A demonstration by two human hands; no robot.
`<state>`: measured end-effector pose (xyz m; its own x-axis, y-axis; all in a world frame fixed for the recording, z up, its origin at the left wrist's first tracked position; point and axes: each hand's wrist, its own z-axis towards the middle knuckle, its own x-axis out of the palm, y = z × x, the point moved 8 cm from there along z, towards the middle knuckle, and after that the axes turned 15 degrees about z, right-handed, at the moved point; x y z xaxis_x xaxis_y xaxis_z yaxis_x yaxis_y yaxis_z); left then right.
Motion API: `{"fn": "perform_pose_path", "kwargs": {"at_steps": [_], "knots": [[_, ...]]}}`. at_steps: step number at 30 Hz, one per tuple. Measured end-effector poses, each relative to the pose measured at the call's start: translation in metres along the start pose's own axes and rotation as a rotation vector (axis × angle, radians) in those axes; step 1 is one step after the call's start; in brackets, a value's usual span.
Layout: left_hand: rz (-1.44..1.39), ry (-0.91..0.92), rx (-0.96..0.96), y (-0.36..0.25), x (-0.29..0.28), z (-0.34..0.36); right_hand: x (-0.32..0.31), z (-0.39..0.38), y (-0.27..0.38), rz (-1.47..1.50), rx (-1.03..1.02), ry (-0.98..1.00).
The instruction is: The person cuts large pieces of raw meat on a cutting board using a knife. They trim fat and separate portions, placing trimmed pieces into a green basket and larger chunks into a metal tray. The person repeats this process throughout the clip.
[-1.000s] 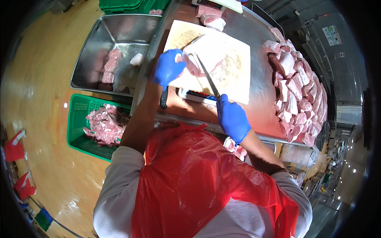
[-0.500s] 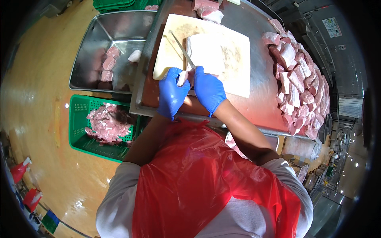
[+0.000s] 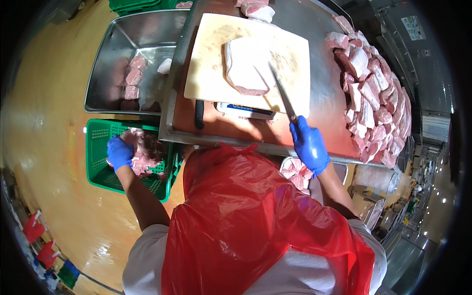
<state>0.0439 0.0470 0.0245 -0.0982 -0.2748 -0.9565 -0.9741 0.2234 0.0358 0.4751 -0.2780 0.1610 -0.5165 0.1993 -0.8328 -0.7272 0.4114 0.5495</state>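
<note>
Down from the cutting board [image 3: 206, 54], the left hand [image 3: 120, 151] has moved to the trimmings [image 3: 145, 148] in the green crate [image 3: 98, 135]; whether it pinches any, I cannot tell. The right hand [image 3: 310, 145] wraps its fingers around the knife [image 3: 282, 91]; the meat slab [image 3: 246, 64] lies on the board.
</note>
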Motion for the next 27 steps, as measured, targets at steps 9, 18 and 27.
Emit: {"fn": "perform_pose_path", "kwargs": {"at_steps": [9, 18, 27], "knots": [[-0.509, -0.807, 0.972, -0.297, -0.104, -0.044, -0.027, 0.072, 0.026, 0.350, -0.053, -0.274], [-0.214, -0.494, 0.585, -0.118, -0.020, 0.004, -0.053, -0.008, -0.093, 0.508, 0.355, -0.384], [-0.507, -0.354, 0.600, -0.303, -0.113, -0.019, -0.040, 0.024, -0.075, 0.546, 0.289, -0.320]]}}
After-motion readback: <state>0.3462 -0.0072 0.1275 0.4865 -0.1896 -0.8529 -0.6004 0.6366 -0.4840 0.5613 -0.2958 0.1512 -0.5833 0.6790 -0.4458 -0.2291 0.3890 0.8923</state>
